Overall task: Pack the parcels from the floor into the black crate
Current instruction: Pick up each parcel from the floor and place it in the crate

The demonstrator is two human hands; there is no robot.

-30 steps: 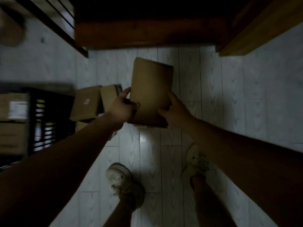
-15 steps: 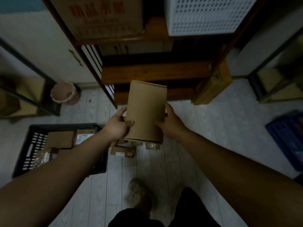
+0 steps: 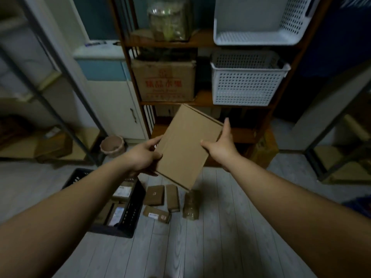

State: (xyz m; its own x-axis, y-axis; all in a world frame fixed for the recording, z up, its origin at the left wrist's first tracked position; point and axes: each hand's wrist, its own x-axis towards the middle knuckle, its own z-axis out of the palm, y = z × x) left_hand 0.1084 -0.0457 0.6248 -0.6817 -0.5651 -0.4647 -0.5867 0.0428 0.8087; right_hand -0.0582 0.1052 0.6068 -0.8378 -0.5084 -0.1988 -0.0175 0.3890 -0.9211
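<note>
Black crate [image 3: 131, 218] holds labelled parcels [image 3: 122, 192]; left grip [image 3: 143, 155], right grip [image 3: 220, 147] both grasping flat box [image 3: 186, 145].

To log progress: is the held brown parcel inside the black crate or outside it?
Outside. The left hand and the right hand hold the brown parcel in the air; the black crate stands on the floor below.

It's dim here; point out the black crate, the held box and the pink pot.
black crate [image 3: 133, 211], head view, right wall.
held box [image 3: 186, 147], head view, broad face.
pink pot [image 3: 112, 151], head view, front side.
</note>
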